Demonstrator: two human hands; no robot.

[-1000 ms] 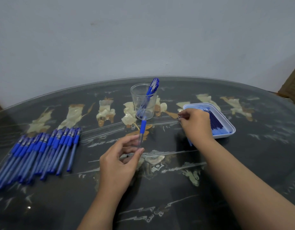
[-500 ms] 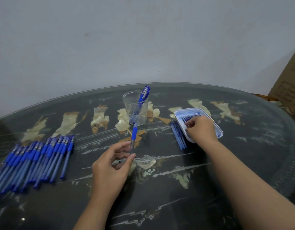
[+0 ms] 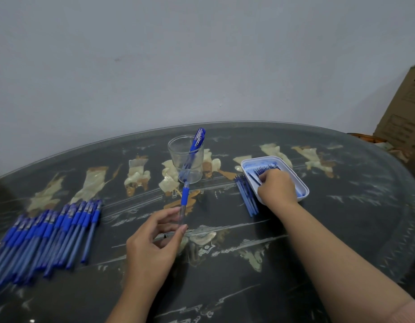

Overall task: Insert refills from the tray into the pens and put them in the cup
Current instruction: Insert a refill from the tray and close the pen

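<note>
The table (image 3: 342, 229) is round, with a glossy glass top over a dark surface painted with cream and orange figures. Just above the frame's centre stands a clear, smooth-walled cup (image 3: 185, 159). One blue capped pen (image 3: 197, 141) leans in it, cap end up and tilted right.

The left hand (image 3: 153, 243), lower centre, pinches the clear end of a slim pen barrel (image 3: 184, 201) between thumb and fingertips. The barrel's long axis runs almost straight up the frame. Its blue rubber sleeve sits at the upper end and its tip points at the cup's base.

Right of centre sits a white plastic tray (image 3: 302, 193), rectangular with rounded corners. It holds thin dark-blue refills (image 3: 266, 169) lying roughly side by side. The right hand (image 3: 275, 188) rests in the tray with its fingers bent down onto them; whether it grips one cannot be told. More blue sticks (image 3: 247, 197) lie on the glass just beside the tray's left edge, pointing up-left.

At the left of the frame a tight row of blue pens (image 3: 50, 234) lies flat and slanted, with the rubber-sleeved ends uppermost. A cardboard box (image 3: 405, 113) stands at the right edge against a plain pale wall (image 3: 202, 54).
</note>
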